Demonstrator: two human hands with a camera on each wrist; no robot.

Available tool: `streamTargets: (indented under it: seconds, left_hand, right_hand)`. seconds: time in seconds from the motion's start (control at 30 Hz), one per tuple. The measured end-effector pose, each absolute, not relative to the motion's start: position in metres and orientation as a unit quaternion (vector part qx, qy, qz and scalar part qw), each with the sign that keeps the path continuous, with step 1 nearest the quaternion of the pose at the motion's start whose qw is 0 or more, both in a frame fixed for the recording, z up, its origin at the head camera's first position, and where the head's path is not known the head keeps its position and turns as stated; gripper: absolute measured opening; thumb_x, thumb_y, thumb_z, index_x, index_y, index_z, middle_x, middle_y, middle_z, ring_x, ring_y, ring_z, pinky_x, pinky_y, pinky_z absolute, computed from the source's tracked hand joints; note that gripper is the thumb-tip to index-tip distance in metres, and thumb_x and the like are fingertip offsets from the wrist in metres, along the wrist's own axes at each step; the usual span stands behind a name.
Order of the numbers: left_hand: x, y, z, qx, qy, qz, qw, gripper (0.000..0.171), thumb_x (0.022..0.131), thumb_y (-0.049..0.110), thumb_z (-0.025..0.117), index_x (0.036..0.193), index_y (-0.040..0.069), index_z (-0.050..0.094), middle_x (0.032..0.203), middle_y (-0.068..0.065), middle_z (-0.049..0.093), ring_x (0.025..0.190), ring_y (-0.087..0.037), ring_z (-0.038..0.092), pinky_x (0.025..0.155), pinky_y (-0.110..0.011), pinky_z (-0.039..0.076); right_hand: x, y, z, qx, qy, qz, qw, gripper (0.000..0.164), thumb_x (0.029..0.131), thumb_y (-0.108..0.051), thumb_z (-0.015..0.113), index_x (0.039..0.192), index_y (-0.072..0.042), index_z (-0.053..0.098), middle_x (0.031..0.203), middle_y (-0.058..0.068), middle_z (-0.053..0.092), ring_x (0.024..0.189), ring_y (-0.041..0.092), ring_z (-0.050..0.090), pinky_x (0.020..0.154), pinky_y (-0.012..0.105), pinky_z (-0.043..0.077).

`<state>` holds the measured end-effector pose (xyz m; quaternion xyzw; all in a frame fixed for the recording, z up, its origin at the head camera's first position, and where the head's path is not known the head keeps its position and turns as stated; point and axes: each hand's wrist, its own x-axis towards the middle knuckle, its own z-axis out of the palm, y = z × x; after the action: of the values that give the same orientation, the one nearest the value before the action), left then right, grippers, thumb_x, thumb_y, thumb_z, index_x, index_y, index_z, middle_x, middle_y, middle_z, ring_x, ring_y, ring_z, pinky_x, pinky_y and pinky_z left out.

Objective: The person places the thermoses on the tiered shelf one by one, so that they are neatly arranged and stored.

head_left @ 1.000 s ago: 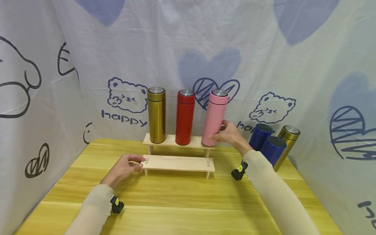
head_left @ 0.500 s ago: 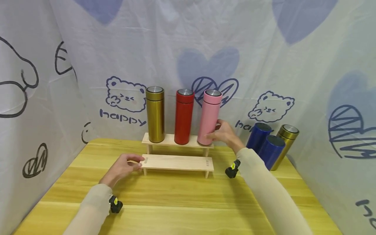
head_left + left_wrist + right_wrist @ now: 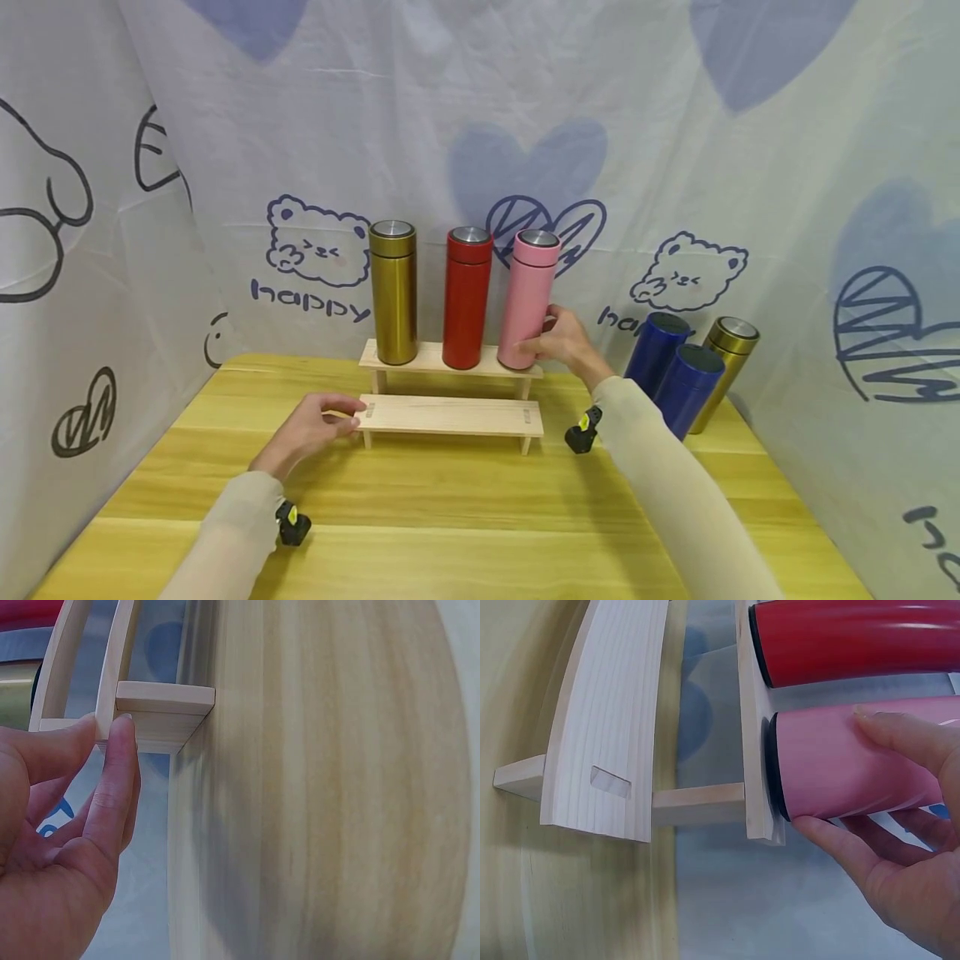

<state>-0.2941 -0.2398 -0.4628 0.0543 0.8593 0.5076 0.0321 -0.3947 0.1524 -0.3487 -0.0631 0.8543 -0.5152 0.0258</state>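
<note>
My right hand (image 3: pixel 561 337) grips the lower part of a pink thermos (image 3: pixel 528 304), its base at the right end of the upper wooden shelf (image 3: pixel 429 356). In the right wrist view the pink thermos (image 3: pixel 832 761) has its dark base rim against the board, thumb and fingers around its side. A red thermos (image 3: pixel 467 300) stands in the middle of that shelf, a gold thermos (image 3: pixel 393 296) at its left end. My left hand (image 3: pixel 309 427) pinches the left end of the lower wooden shelf (image 3: pixel 450 415); in the left wrist view thumb and fingertips (image 3: pixel 124 724) close on the board's edge.
Two blue thermoses (image 3: pixel 688 387) and another gold thermos (image 3: pixel 731 358) stand at the right side of the wooden table (image 3: pixel 420 517). A white cloth (image 3: pixel 375 100) with printed hearts and bears hangs behind the table and along both sides.
My right hand has moved left with the pink thermos, which has come closer to the red one and straightened slightly. My left hand keeps its hold on the lower shelf.
</note>
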Motion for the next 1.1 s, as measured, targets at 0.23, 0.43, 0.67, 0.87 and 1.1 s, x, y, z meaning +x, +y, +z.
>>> streamTargets:
  seconds: [0.23, 0.43, 0.67, 0.87, 1.1]
  left_hand:
    - [-0.2937, -0.2397, -0.4621, 0.048, 0.860, 0.506, 0.034, 0.031, 0.096, -0.003, 0.067, 0.127, -0.006, 0.068, 0.130, -0.030, 0.064, 0.099, -0.024, 0.073, 0.086, -0.036, 0.061]
    - [-0.2942, -0.2395, -0.4627, 0.048, 0.857, 0.513, 0.035, 0.032, 0.095, -0.004, 0.066, 0.127, -0.007, 0.067, 0.129, -0.030, 0.064, 0.098, -0.023, 0.073, 0.084, -0.033, 0.061]
    - [-0.2942, -0.2389, -0.4626, 0.042, 0.857, 0.512, 0.036, 0.032, 0.096, -0.004, 0.066, 0.127, -0.006, 0.067, 0.129, -0.029, 0.064, 0.098, -0.022, 0.073, 0.084, -0.033, 0.061]
    - [-0.2942, -0.2389, -0.4620, 0.043, 0.857, 0.512, 0.035, 0.031, 0.096, -0.002, 0.067, 0.127, -0.007, 0.067, 0.128, -0.030, 0.064, 0.097, -0.022, 0.073, 0.084, -0.034, 0.062]
    - [-0.2939, -0.2388, -0.4619, 0.046, 0.857, 0.512, 0.035, 0.032, 0.095, -0.002, 0.067, 0.127, -0.007, 0.067, 0.128, -0.030, 0.064, 0.098, -0.023, 0.073, 0.084, -0.035, 0.061]
  right_hand:
    - [-0.3958, 0.1510, -0.3513, -0.062, 0.853, -0.517, 0.025, 0.071, 0.077, -0.010, 0.087, 0.138, 0.001, 0.051, 0.128, 0.026, 0.064, 0.109, 0.034, 0.067, 0.092, 0.046, 0.062]
    - [-0.3958, 0.1505, -0.3524, -0.064, 0.857, -0.511, 0.023, 0.072, 0.077, -0.011, 0.087, 0.138, 0.000, 0.052, 0.129, 0.024, 0.065, 0.111, 0.035, 0.066, 0.090, 0.044, 0.062]
    - [-0.3955, 0.1498, -0.3524, -0.062, 0.860, -0.506, 0.024, 0.073, 0.078, -0.013, 0.086, 0.140, 0.000, 0.051, 0.130, 0.025, 0.064, 0.112, 0.035, 0.066, 0.091, 0.044, 0.061]
    - [-0.3959, 0.1502, -0.3515, -0.059, 0.861, -0.504, 0.028, 0.074, 0.078, -0.014, 0.087, 0.141, -0.001, 0.050, 0.130, 0.024, 0.064, 0.113, 0.035, 0.065, 0.093, 0.045, 0.061]
    - [-0.3948, 0.1527, -0.3518, -0.060, 0.854, -0.516, 0.034, 0.076, 0.078, -0.011, 0.087, 0.141, 0.001, 0.048, 0.131, 0.026, 0.063, 0.112, 0.035, 0.066, 0.093, 0.048, 0.061]
